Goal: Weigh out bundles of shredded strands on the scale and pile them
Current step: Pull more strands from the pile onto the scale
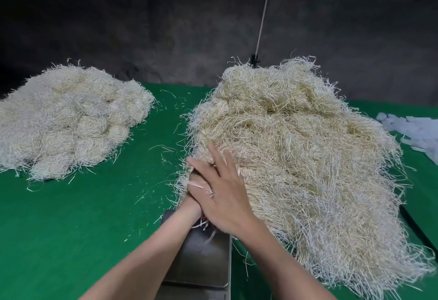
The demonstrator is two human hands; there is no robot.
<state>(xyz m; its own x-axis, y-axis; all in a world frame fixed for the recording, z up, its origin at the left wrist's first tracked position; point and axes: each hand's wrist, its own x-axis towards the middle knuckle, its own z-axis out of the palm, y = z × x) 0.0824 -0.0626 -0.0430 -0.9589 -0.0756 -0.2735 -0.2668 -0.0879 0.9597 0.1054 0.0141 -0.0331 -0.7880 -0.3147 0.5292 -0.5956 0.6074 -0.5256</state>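
Note:
A big loose heap of pale shredded strands [296, 148] covers the right half of the green table. At its near left edge my right hand [222, 188] lies flat with fingers straight and spread, pressing on the strands and on top of my left hand [193, 184]. The left hand reaches in from below and is mostly covered; a few strands cross it and its fingers are hidden. Under both forearms sits the grey metal scale pan [203, 257], bare apart from a few stray strands. A pile of rounded bundles [68, 119] lies at the left.
Green cloth covers the table [83, 224], with loose strands scattered between the two piles. White plastic pieces [417, 131] lie at the right edge. A thin white pole [263, 15] rises behind the heap against a dark wall.

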